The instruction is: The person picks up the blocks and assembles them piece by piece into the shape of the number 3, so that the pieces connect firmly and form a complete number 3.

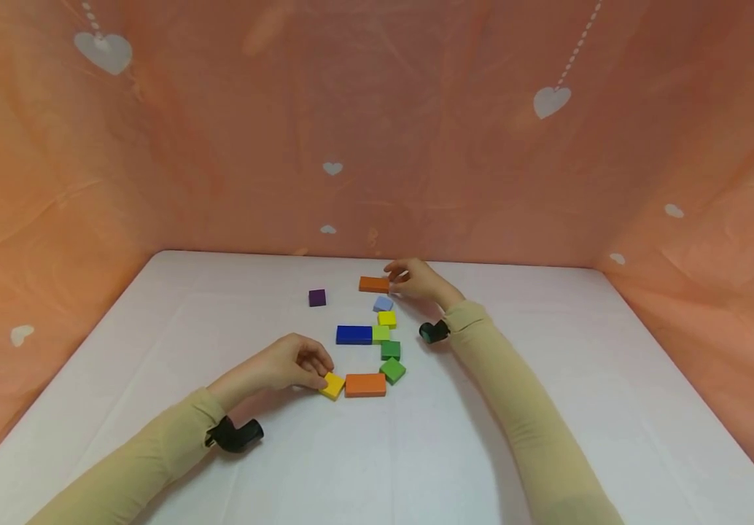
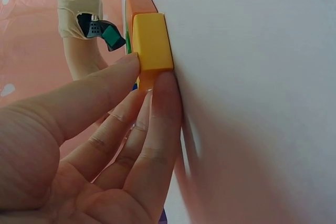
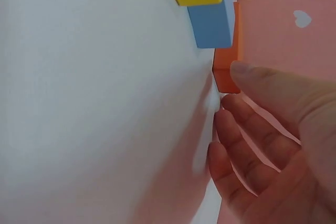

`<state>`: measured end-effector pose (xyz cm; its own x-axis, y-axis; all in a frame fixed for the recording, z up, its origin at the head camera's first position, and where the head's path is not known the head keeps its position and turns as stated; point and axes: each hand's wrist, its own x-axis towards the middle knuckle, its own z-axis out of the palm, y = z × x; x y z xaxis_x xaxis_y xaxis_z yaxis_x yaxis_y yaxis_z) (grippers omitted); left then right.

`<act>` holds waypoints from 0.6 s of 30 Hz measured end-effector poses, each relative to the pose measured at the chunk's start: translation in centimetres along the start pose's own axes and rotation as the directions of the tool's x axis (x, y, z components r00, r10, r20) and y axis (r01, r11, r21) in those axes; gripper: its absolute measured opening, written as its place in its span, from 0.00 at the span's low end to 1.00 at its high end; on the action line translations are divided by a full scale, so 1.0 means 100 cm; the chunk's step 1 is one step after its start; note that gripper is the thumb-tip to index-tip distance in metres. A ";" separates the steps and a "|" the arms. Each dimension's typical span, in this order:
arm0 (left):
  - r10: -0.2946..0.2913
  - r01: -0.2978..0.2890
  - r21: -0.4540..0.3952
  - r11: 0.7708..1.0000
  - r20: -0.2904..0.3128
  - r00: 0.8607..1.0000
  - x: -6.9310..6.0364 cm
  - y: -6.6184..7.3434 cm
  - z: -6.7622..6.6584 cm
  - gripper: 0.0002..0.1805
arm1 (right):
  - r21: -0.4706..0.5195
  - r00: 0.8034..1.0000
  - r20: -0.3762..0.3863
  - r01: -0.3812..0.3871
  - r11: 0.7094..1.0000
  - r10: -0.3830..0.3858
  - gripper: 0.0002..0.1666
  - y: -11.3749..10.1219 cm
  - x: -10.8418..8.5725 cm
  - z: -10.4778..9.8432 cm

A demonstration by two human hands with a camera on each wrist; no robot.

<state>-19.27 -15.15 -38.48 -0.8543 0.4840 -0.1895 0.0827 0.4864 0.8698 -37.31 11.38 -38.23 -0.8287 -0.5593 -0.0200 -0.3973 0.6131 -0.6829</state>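
My left hand [image 1: 293, 362] pinches a small yellow block [image 1: 332, 386] between thumb and fingertips, low on the white table. The block stands beside the left end of a flat orange block [image 1: 365, 385]; the left wrist view shows it close in front [image 2: 152, 43]. Farther back, my right hand [image 1: 418, 281] is at the right end of another orange block [image 1: 373, 284]. Its thumb tip overlaps that block in the right wrist view, where three loosely bent fingers [image 3: 244, 142] lie apart from it. A light blue block [image 1: 383, 303] sits just in front of this orange block.
Down the middle run a bright yellow block [image 1: 386, 319], a dark blue block [image 1: 354, 335], a lime block [image 1: 381, 334] and two green blocks, one straight [image 1: 391, 350], one turned [image 1: 393, 371]. A purple block [image 1: 317, 297] lies back left. Orange cloth [image 1: 377, 131] encloses the table.
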 end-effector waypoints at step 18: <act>0.009 -0.008 0.020 1.000 -0.012 1.000 -0.001 0.000 -0.002 0.11 | -0.052 1.000 0.014 -0.005 0.999 0.005 0.18 -0.012 0.004 0.001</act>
<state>-19.30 -15.33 -38.33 -0.8595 0.4797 -0.1766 0.1003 0.4971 0.8619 -37.13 10.40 -37.48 -0.8252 -0.5639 -0.0339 -0.4135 0.6439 -0.6438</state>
